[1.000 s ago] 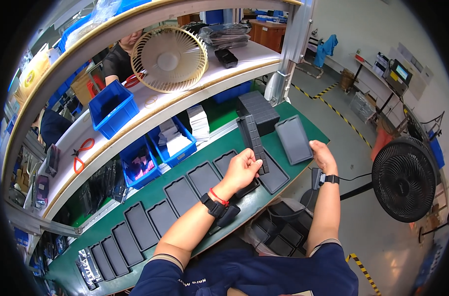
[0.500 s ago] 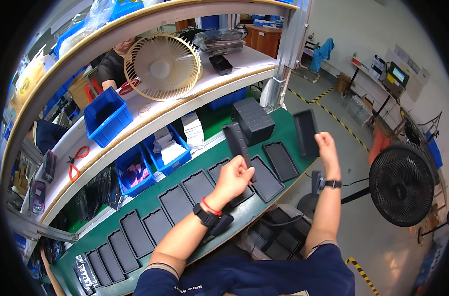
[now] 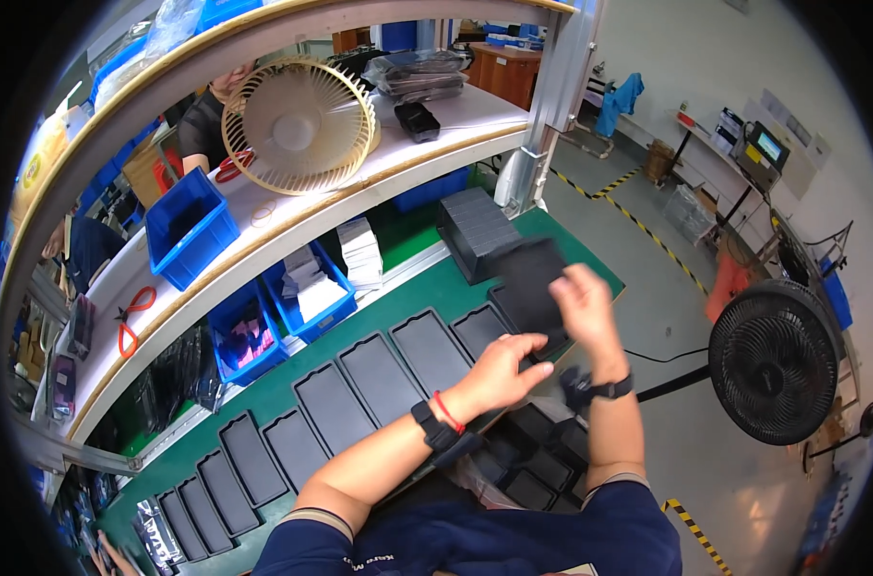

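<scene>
A dark tray [image 3: 530, 280], blurred, hangs tilted over the right end of the tabletop [image 3: 582, 250], between the front and back edges. The right hand [image 3: 587, 302] has its fingers clamped on the tray's right side. The left hand [image 3: 502, 376] is just below the tray, near the front edge, its thumb and forefinger apart; whether it touches the tray I cannot tell.

A row of trays [image 3: 335, 405] lies flat along the green tabletop, running from the left end toward the right, with a shiny packet [image 3: 158, 534] at its left end. A dark stack [image 3: 477, 235] stands by the back edge, near the far right corner. Beyond the back edge, under a white shelf [image 3: 436, 170], are a bin of pink pieces [image 3: 265, 362], a bin of white packs [image 3: 329, 316] and a pile of white packs [image 3: 359, 255]. More dark trays [image 3: 530, 488] sit below the tabletop's front edge.

The shelf carries a blue bin [image 3: 206, 255], a red-handled tool [image 3: 135, 324] and a round, slatted cream basket [image 3: 297, 130]; another person [image 3: 201, 130] is behind it. To the right, a black fan [image 3: 772, 363] stands over a grey floor [image 3: 669, 370] marked with striped tape [image 3: 662, 232]. Farther back, a blue cloth [image 3: 620, 104] hangs and a small screen [image 3: 769, 146] is lit by the wall.
</scene>
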`<control>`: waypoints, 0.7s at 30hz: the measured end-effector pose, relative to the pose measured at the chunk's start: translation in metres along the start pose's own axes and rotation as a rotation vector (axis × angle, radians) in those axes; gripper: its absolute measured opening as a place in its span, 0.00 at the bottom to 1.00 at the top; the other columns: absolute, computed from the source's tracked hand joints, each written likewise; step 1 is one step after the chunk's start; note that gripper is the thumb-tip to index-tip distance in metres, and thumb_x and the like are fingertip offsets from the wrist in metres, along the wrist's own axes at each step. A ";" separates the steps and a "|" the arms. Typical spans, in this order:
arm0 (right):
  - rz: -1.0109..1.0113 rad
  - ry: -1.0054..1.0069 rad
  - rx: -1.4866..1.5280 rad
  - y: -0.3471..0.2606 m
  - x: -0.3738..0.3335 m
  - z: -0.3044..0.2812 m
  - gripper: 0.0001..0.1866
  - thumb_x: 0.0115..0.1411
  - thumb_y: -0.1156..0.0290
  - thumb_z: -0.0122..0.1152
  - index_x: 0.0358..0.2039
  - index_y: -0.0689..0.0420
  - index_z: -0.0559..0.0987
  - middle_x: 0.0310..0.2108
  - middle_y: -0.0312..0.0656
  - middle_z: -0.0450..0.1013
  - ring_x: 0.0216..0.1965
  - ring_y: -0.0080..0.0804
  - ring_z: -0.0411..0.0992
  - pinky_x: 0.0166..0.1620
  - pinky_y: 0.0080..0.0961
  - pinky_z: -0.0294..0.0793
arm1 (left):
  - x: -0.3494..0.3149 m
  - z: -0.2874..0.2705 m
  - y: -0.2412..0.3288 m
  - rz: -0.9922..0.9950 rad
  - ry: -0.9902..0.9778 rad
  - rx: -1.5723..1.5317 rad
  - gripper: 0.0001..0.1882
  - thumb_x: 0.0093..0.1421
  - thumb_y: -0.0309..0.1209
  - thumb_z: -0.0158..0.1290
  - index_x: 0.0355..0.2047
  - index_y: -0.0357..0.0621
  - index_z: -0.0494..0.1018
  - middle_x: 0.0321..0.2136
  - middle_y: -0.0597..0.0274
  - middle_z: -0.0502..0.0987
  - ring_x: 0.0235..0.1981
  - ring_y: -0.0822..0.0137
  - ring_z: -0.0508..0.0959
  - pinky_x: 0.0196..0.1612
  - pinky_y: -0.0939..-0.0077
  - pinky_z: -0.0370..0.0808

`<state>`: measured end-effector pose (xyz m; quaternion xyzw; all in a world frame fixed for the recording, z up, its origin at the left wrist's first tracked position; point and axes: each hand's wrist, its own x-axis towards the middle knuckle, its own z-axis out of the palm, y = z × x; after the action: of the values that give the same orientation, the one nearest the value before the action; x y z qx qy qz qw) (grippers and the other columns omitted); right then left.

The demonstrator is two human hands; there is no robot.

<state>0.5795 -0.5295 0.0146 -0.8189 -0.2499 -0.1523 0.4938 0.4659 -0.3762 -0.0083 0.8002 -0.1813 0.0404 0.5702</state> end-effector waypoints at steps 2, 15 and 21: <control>-0.059 0.219 -0.306 0.033 0.034 -0.037 0.14 0.53 0.72 0.59 0.40 0.62 0.74 0.31 0.50 0.75 0.31 0.41 0.74 0.34 0.29 0.72 | -0.026 -0.006 -0.009 -0.002 -0.141 0.474 0.32 0.54 0.49 0.54 0.55 0.45 0.65 0.57 0.47 0.62 0.60 0.46 0.57 0.61 0.47 0.52; 0.379 -0.160 -0.740 0.154 0.046 -0.016 0.29 0.46 0.67 0.68 0.51 0.55 0.72 0.45 0.53 0.71 0.49 0.49 0.68 0.52 0.39 0.68 | -0.110 -0.048 -0.030 -0.349 -0.357 0.867 0.37 0.55 0.57 0.48 0.62 0.63 0.54 0.65 0.52 0.43 0.67 0.50 0.36 0.56 0.24 0.40; 0.298 -0.137 -0.743 0.114 0.013 0.000 0.29 0.45 0.68 0.68 0.50 0.56 0.73 0.42 0.55 0.72 0.47 0.52 0.69 0.50 0.41 0.68 | -0.140 -0.067 -0.036 -0.304 -0.290 0.812 0.35 0.54 0.54 0.51 0.61 0.61 0.57 0.65 0.52 0.45 0.67 0.51 0.37 0.56 0.25 0.39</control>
<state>0.6538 -0.5709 -0.0627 -0.9771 -0.0888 -0.1042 0.1630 0.3571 -0.2695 -0.0550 0.9738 -0.1092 -0.0886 0.1786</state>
